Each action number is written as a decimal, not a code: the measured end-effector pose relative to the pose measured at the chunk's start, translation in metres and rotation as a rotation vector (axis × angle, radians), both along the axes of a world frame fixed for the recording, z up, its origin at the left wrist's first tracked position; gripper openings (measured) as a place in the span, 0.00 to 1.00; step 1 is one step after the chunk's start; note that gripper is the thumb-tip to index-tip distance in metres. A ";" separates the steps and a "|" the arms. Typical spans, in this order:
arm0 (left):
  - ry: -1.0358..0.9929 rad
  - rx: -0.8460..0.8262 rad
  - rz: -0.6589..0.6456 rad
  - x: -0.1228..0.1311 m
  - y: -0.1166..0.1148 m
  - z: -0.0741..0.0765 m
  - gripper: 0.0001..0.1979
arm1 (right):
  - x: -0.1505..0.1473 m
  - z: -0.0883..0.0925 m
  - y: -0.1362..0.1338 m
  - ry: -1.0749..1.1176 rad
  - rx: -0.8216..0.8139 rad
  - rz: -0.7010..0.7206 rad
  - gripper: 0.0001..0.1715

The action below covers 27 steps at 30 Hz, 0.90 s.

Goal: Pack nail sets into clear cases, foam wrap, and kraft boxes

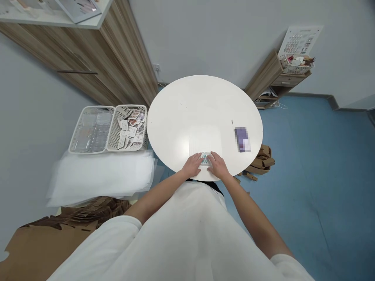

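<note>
A small clear case [206,158] with teal pieces showing inside lies flat near the front edge of the round white table [199,101]. My left hand [193,164] holds its left side, fingertips on the rim. From the other side my right hand [218,165] grips the right edge, with fingers resting on its top. The exact kind of teal pieces is too small to make out. Right of my hands, on the tabletop, sits a purple item [241,138], blurred by pixelation.
On the left stand a white basket of printed cards [130,130] and a white basket of clear packs [93,130]. Below them are translucent plastic sheets [105,171] and flat brown cardboard [52,242]. Folded cardboard [260,160] lies on the floor right of the table. A wooden cabinet [117,50] stands behind.
</note>
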State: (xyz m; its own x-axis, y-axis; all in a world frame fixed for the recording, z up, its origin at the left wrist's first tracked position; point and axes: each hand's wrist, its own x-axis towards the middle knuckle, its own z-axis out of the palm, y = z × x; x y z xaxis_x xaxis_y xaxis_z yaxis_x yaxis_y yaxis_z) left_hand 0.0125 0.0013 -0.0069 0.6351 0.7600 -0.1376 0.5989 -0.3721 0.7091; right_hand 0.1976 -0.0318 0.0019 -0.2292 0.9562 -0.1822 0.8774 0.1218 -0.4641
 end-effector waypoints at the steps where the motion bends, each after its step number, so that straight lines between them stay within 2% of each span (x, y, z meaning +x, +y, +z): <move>1: 0.015 0.000 -0.026 0.000 0.001 -0.001 0.30 | 0.001 0.001 0.006 -0.014 -0.002 0.059 0.32; 6: -0.010 0.021 -0.043 -0.002 0.001 -0.005 0.29 | 0.005 0.001 0.028 -0.048 -0.034 0.283 0.23; 9: -0.027 0.031 -0.040 -0.003 0.001 -0.004 0.28 | 0.005 -0.002 0.033 -0.049 -0.042 0.329 0.20; 13: -0.013 0.061 -0.036 -0.002 0.004 -0.001 0.27 | 0.005 0.000 0.034 -0.011 -0.053 0.294 0.19; 19: 0.223 0.234 -0.134 -0.003 0.009 0.004 0.16 | 0.005 0.010 0.028 0.080 -0.140 0.212 0.22; 24: 0.263 0.314 -0.186 -0.007 0.010 0.009 0.15 | 0.002 0.011 0.000 0.080 -0.043 0.118 0.38; 27: 0.269 0.300 -0.189 -0.009 0.007 0.012 0.13 | -0.003 0.007 -0.019 0.060 0.005 0.017 0.29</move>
State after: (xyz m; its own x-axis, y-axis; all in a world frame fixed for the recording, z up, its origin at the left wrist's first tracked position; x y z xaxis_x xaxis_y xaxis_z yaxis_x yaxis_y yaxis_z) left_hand 0.0038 0.0085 0.0055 0.7384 0.6658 -0.1077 0.6491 -0.6581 0.3817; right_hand 0.1941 -0.0511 0.0087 -0.2561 0.9528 -0.1629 0.8455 0.1392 -0.5155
